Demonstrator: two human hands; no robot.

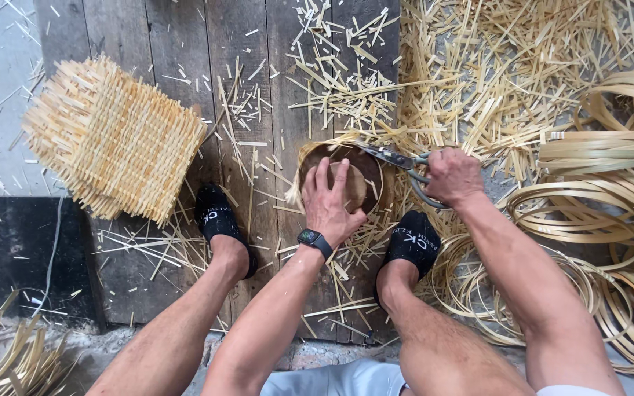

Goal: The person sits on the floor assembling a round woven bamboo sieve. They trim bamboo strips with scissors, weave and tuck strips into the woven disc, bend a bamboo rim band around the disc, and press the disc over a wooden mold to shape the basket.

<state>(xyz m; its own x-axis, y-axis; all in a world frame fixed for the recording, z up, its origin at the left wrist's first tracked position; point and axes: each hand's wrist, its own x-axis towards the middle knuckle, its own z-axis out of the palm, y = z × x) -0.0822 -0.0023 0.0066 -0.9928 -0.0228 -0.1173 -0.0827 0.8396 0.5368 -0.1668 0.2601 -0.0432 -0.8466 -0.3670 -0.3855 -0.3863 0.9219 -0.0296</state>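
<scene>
— Left hand?
— Spread flat, fingers splayed, pressing down inside a round basket on the plank floor; gripping nothing, simply holding the basket in place. Dark watch strapped at the wrist.

— Right hand?
— Clenched around the handles of metal shears, blades reaching left to the basket's far right rim, among loose strip ends sticking out there.

— Where exactly is the basket?
— Centre of the scene, between two feet in black slippers, just beyond the knees. Bowl-shaped, brown inside, pale frayed strips around the edge.

— Around it?
— Thick litter of pale bamboo offcuts spread far and right across the boards, thinner near the feet. Far left, a stack of square woven mats, well apart from the hands, partly overhanging the grey concrete. Right side, coils of thin bamboo hoops piled against the right leg, some near, some farther back. Near left corner, a few long loose strips on rough ground.
</scene>
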